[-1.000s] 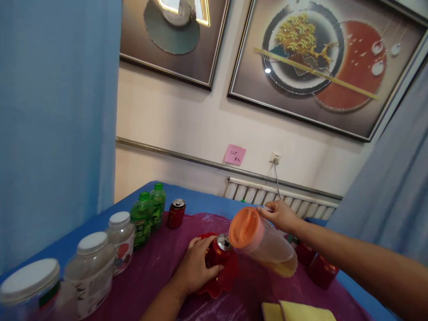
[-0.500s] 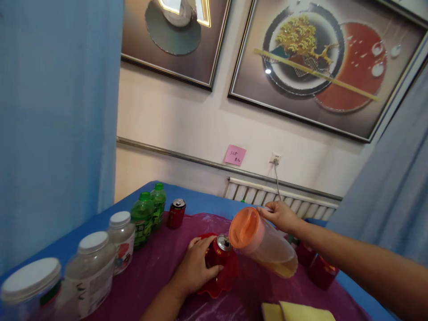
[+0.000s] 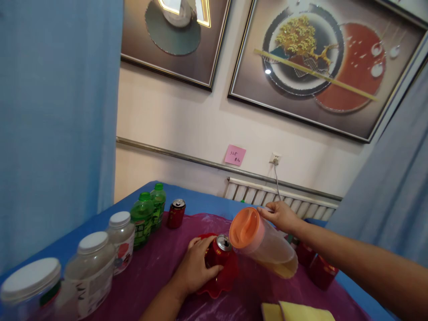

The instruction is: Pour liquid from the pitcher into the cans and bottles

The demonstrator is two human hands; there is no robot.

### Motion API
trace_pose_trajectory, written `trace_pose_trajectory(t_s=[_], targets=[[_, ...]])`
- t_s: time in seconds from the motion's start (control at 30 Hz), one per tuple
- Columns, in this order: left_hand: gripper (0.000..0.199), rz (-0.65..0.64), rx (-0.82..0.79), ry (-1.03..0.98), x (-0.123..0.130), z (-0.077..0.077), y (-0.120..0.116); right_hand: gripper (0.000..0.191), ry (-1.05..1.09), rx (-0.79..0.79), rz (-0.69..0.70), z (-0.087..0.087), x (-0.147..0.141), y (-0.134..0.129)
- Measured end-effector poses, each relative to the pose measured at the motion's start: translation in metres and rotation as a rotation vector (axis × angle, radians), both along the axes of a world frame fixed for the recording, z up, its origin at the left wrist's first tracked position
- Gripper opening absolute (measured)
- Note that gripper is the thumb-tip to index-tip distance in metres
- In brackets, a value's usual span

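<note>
Wrapped around a red drink can (image 3: 219,249) is my left hand (image 3: 197,265). The can's top is open, and it stands over a red scalloped dish (image 3: 219,287). My right hand (image 3: 279,216) grips a clear plastic pitcher (image 3: 272,252) with an orange lid (image 3: 245,228), probably by its handle, which the hand hides. Tilted to the left, the pitcher has its lid close beside the can's top. Some yellowish liquid lies along its lower side. Whether any liquid is running into the can, I cannot tell.
To the left stand several white-lidded jars (image 3: 93,267), two green bottles (image 3: 143,218) and another red can (image 3: 176,214). More red cans (image 3: 323,272) are partly behind my right arm. A folded yellow cloth (image 3: 301,312) lies at the front on the purple plastic sheet (image 3: 254,294).
</note>
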State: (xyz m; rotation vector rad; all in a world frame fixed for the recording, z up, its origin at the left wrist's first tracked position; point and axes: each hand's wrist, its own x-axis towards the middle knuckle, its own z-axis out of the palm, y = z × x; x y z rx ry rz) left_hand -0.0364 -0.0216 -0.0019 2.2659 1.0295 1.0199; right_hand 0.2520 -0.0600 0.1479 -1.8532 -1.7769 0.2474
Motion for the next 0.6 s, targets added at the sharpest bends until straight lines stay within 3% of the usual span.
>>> trace_pose_trajectory(t_s=[0.6], targets=[[0.073,0.001,-0.012,0.015,0.0005,-0.001,0.0003,0.051,-0.006,0.021,0.012,-0.0027,0.0019,0.0003]])
